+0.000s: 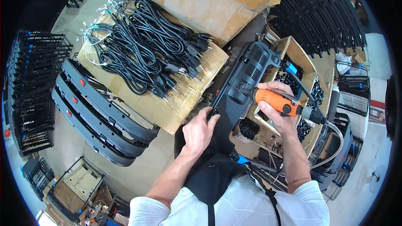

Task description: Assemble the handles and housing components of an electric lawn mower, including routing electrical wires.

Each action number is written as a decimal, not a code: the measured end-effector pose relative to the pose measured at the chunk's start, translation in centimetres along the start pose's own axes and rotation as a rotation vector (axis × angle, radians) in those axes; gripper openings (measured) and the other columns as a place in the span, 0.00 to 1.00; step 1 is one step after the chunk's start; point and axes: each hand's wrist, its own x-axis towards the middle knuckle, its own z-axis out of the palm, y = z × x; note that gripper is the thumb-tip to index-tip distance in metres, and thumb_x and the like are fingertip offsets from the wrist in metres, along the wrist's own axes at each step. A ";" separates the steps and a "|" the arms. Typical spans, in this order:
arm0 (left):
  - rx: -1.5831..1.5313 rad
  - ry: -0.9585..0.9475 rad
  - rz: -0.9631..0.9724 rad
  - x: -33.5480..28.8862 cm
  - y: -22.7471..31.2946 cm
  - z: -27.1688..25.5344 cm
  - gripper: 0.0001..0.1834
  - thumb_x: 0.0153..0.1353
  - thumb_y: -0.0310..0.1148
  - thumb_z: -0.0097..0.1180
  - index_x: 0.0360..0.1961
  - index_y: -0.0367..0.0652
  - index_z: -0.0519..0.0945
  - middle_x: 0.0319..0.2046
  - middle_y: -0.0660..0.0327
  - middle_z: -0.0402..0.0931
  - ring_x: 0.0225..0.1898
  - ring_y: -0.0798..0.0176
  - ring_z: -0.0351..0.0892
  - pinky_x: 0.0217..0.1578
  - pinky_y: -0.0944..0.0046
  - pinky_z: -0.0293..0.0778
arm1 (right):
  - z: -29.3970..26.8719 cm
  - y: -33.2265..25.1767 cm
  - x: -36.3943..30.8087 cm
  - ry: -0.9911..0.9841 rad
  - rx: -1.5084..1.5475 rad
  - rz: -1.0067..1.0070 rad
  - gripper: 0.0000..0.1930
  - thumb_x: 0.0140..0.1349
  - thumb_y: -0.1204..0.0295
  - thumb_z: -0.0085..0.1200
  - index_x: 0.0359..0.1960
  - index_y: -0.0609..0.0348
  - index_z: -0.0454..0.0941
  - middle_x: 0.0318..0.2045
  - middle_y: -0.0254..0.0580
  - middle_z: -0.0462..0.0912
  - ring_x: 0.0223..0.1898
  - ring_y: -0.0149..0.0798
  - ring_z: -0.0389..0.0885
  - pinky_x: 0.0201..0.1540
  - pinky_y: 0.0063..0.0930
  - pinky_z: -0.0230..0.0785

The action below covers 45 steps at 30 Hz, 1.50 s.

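In front of me lies a long black plastic housing (234,94) with vent slots at its far end. My left hand (198,132) is closed at its left edge, thumb and forefinger pinched there; whether a small part sits between the fingertips is hard to see. Over the housing's right side, my right hand (279,108) is wrapped round an orange air screwdriver (274,101). Its front end points left toward the vented part, and whether the tip touches anything is hidden. A clear hose (340,136) runs from the tool's rear end.
A wooden bin (310,65) with compartments of small black parts and screws stands at right. Bundled black power cords (142,46) lie on a cardboard box (167,115) at left. Several curved black covers (104,109) are stacked beside it. Black metal frames (320,12) stand behind.
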 end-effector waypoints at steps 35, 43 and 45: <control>0.081 0.226 0.343 1.2 -3.1 2.8 0.15 0.62 0.40 0.72 0.42 0.40 0.88 0.32 0.53 0.88 0.33 0.50 0.89 0.35 0.54 0.85 | 1.4 1.7 3.0 -0.166 -0.203 -0.060 0.23 0.60 0.78 0.72 0.58 0.59 0.79 0.54 0.43 0.85 0.54 0.36 0.86 0.62 0.33 0.78; 0.054 0.221 0.311 1.3 -3.0 2.9 0.15 0.62 0.41 0.72 0.41 0.40 0.88 0.32 0.52 0.88 0.33 0.49 0.89 0.35 0.54 0.85 | 2.0 1.7 3.3 -0.157 -0.245 -0.024 0.23 0.61 0.76 0.72 0.58 0.59 0.80 0.54 0.41 0.86 0.54 0.35 0.87 0.62 0.32 0.78; 0.048 0.242 0.335 1.3 -3.0 2.9 0.15 0.62 0.40 0.72 0.42 0.40 0.88 0.32 0.53 0.88 0.32 0.49 0.89 0.34 0.53 0.85 | 2.1 1.7 3.4 -0.167 -0.259 -0.023 0.23 0.61 0.75 0.72 0.58 0.59 0.80 0.54 0.41 0.86 0.54 0.35 0.87 0.62 0.32 0.78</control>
